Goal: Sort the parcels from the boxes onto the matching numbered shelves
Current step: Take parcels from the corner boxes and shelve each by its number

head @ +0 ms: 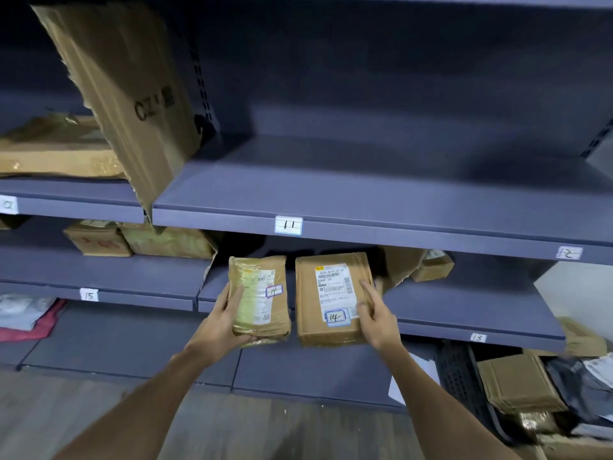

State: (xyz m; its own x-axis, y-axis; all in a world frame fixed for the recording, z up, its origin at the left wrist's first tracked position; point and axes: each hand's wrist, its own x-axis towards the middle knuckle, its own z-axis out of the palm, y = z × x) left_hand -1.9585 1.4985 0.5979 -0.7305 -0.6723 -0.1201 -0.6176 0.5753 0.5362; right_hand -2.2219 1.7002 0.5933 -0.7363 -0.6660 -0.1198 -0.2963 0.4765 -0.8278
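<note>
Two parcels marked 14 are in hand, one each, held up in front of the middle tier of the blue racking. The left hand (229, 313) is wrapped round the left edge and near corner of the tape-wrapped parcel (260, 298), thumb lying on its face. The right hand (373, 313) clasps the right edge of the plain brown parcel (331, 298), fingers spread over its label. Both parcels sit side by side, just apart, over the front lip of the shelf. The step looks like placement: the sorting by number is done and the parcels need their bay. Visible tags read 15 (89, 295) to the left, 13 (478, 337) to the right and 11 (288, 225) on the shelf above. The 14 tag probably lies behind the parcels, though it cannot be seen. Next, both should slide far into the bay between the 15 and 13 tags, clear of the torn carton (398, 267) at the back right.
</note>
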